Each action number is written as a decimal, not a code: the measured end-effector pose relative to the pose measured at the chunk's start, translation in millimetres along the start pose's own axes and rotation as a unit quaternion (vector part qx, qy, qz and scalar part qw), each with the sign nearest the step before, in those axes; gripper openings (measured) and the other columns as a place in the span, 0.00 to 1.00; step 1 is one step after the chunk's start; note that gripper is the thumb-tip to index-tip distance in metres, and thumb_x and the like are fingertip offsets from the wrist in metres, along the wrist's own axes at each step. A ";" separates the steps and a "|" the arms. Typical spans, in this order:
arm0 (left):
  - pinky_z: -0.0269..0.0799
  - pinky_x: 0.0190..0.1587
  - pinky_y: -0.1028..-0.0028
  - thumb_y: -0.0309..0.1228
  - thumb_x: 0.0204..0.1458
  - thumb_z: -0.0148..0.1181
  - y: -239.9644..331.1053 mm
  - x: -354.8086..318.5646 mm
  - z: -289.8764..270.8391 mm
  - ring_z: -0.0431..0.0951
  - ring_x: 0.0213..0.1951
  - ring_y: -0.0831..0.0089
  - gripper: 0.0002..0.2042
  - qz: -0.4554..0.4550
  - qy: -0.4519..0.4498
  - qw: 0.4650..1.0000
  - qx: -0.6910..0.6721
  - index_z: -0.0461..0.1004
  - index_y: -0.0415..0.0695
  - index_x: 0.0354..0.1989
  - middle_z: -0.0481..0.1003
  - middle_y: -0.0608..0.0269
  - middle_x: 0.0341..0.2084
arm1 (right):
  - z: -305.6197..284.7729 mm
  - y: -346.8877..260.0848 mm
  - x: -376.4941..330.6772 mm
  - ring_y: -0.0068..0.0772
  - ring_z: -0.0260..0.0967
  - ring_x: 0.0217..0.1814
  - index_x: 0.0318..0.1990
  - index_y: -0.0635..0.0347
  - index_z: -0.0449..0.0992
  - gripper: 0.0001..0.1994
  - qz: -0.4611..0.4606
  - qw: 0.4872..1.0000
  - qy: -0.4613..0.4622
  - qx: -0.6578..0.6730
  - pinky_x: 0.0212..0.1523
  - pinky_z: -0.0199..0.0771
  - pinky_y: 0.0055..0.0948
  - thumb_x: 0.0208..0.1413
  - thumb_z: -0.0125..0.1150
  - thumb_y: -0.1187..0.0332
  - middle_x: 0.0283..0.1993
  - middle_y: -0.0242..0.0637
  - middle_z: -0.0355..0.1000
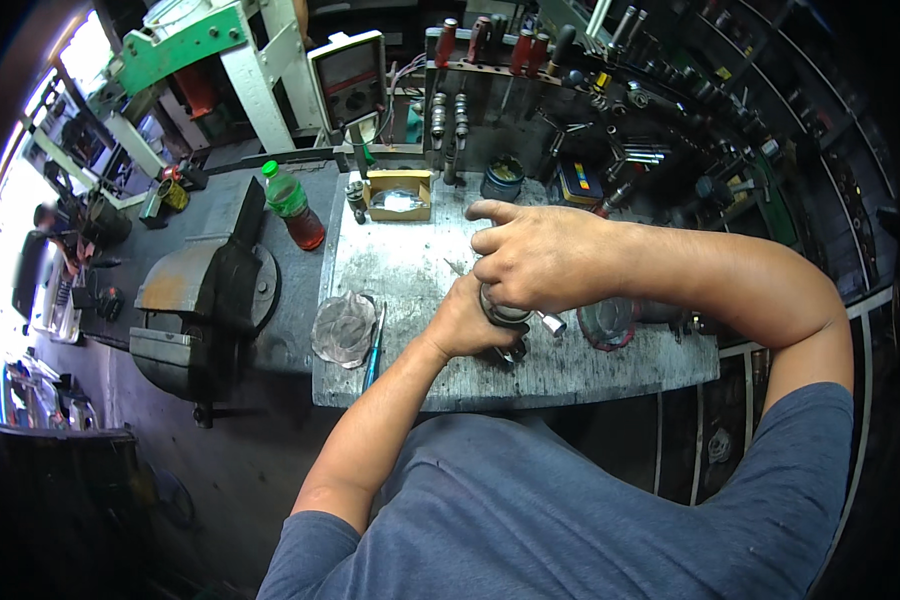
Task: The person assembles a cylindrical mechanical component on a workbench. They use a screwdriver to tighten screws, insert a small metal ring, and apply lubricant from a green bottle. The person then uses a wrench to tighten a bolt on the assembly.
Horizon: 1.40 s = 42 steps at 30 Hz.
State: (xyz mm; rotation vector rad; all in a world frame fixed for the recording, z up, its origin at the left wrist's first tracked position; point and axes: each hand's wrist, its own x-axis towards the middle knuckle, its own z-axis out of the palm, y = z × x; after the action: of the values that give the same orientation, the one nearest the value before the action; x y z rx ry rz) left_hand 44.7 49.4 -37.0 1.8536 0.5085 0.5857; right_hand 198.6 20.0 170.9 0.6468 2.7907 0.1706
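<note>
Your left hand (pixel 467 318), grip wrapped around a round metal part (pixel 506 313), over the tabletop (pixel 400 255), your right hand (pixel 545 255) just above, that grip too hidden to tell, slim blue tool (pixel 374 352) leftward

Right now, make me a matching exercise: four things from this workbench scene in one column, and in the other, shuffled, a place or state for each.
Things
1. green-capped plastic bottle
2. small open tan cardboard box
3. slim blue rod-shaped tool
4. bare left hand

Places or states
A. gripping a round metal part
B. lying beside crumpled clear plastic
C. holding dark red liquid
D. containing shiny, transparent wrapping

Right pairs: 1-C; 2-D; 3-B; 4-A
</note>
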 end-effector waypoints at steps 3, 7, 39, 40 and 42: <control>0.83 0.61 0.59 0.35 0.35 0.82 -1.8 -2.5 0.7 0.86 0.57 0.51 0.32 0.012 0.001 1.000 0.007 0.83 0.40 0.55 0.85 0.47 0.54 | -4.2 8.6 12.4 0.29 0.78 0.60 0.31 0.44 0.92 0.03 -0.065 0.997 -0.033 -0.010 0.87 0.54 0.50 0.53 0.75 0.65 0.42 0.23 0.87; 0.84 0.59 0.59 0.36 0.36 0.83 -0.9 -2.9 2.8 0.88 0.53 0.51 0.31 0.063 0.041 0.995 0.063 0.84 0.41 0.53 0.87 0.48 0.49 | -13.1 18.8 25.9 0.27 0.78 0.59 0.32 0.43 0.92 0.03 -0.140 0.984 -0.105 -0.041 0.85 0.54 0.47 0.55 0.75 0.63 0.44 0.22 0.88; 0.79 0.65 0.63 0.32 0.33 0.87 -14.1 -4.9 18.2 0.83 0.58 0.63 0.47 0.037 0.073 0.990 -0.112 0.71 0.41 0.69 0.81 0.54 0.56 | 21.4 8.7 -76.7 0.36 0.80 0.52 0.40 0.50 0.91 0.07 0.139 0.988 0.031 0.060 0.78 0.66 0.52 0.56 0.70 0.70 0.36 0.29 0.80; 0.79 0.65 0.63 0.33 0.33 0.87 -14.2 -4.8 18.3 0.83 0.58 0.63 0.47 0.033 0.074 0.991 -0.106 0.71 0.41 0.68 0.81 0.54 0.56 | 23.9 8.4 -72.5 0.33 0.82 0.50 0.34 0.48 0.91 0.03 0.119 0.991 0.056 0.015 0.72 0.69 0.46 0.52 0.74 0.67 0.38 0.27 0.84; 0.79 0.65 0.63 0.34 0.33 0.86 -13.0 -5.0 17.8 0.84 0.58 0.62 0.47 0.044 0.084 0.991 -0.095 0.72 0.41 0.68 0.81 0.54 0.56 | 23.9 9.8 -63.5 0.33 0.82 0.50 0.33 0.48 0.90 0.03 0.105 0.994 0.036 0.018 0.72 0.69 0.46 0.50 0.75 0.67 0.38 0.27 0.85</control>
State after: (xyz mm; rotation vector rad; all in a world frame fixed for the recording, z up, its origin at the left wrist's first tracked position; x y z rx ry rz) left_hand 50.7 37.8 -55.4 1.6611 0.4662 0.8267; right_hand 264.4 1.7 164.6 0.9627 2.7954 0.1878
